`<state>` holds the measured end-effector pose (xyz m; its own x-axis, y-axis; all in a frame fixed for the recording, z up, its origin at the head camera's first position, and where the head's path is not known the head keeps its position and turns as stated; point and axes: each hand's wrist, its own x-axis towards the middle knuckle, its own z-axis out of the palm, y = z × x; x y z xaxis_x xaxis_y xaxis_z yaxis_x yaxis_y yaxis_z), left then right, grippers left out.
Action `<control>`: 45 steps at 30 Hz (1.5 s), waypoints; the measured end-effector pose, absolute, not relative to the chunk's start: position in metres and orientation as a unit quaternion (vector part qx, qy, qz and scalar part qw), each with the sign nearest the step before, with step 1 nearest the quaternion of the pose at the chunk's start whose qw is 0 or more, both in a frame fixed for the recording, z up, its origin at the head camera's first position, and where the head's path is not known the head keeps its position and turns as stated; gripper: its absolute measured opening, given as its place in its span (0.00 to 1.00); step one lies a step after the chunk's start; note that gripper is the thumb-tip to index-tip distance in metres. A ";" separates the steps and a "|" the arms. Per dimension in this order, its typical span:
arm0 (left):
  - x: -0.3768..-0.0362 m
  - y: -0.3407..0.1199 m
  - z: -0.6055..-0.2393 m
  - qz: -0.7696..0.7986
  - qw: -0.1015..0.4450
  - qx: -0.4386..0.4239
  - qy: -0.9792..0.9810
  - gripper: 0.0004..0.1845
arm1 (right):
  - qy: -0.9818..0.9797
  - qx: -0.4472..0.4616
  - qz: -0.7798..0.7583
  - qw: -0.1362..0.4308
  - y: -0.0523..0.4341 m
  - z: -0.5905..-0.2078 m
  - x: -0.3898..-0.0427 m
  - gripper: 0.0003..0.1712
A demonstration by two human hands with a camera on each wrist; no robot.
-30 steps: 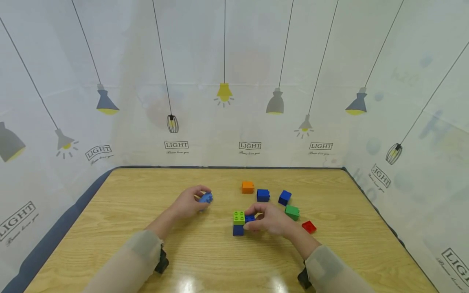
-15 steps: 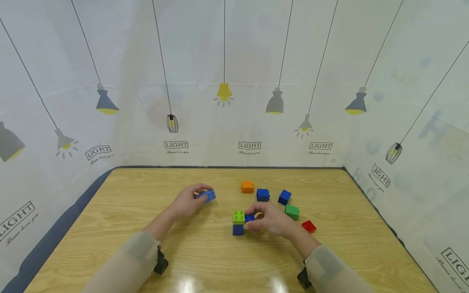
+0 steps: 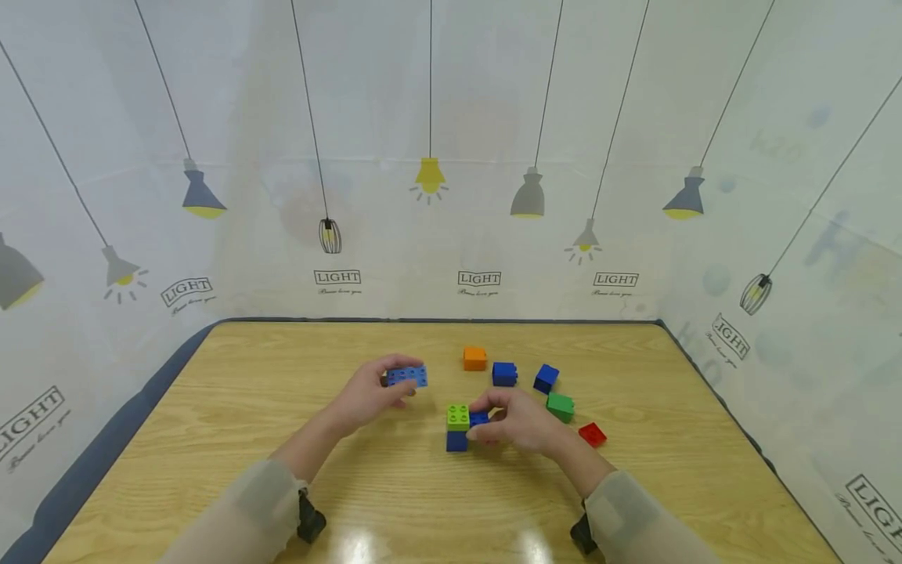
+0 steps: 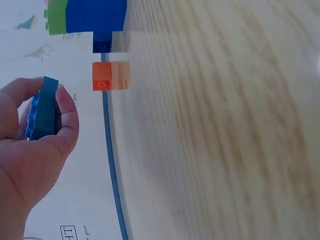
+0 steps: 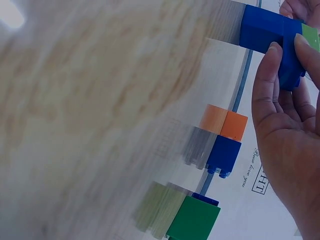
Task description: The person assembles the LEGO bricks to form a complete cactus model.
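Observation:
My left hand (image 3: pixel 369 395) holds a light blue brick (image 3: pixel 412 376) between thumb and fingers, raised off the table. Two rows of studs on it face the head camera. Right of it stands a small stack, with a lime green brick (image 3: pixel 458 417) above a dark blue brick (image 3: pixel 456 442). My right hand (image 3: pixel 521 423) pinches another dark blue brick (image 5: pixel 290 70) at the stack's right side. In the right wrist view this brick sits between the lower blue brick and the green one, jutting out sideways. The fingers partly cover it in the head view.
Behind the stack lie an orange brick (image 3: pixel 474 359) and a blue brick (image 3: pixel 503 374). Farther right are another blue brick (image 3: pixel 546 378), a green brick (image 3: pixel 560 407) and a red piece (image 3: pixel 592 435). A lamp-printed sheet (image 3: pixel 395 235) walls off the wooden table's back and sides.
My left hand has moved a little to the right and turned the light blue brick, so its studded face shows more fully. The right hand and the stack have stayed in place.

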<state>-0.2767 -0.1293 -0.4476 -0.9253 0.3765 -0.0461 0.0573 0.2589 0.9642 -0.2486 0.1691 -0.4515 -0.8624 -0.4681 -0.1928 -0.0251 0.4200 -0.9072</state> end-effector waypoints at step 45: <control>-0.243 -0.080 -0.441 0.513 0.130 0.205 0.823 0.18 | 0.807 -0.175 -0.520 0.218 0.170 -0.456 -0.250 0.19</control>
<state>-0.2426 -0.0796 -0.4408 -0.8822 0.4710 -0.0028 0.2046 0.3886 0.8984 -0.2498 0.1703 -0.4557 -0.8435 -0.5097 -0.1695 -0.0568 0.3984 -0.9154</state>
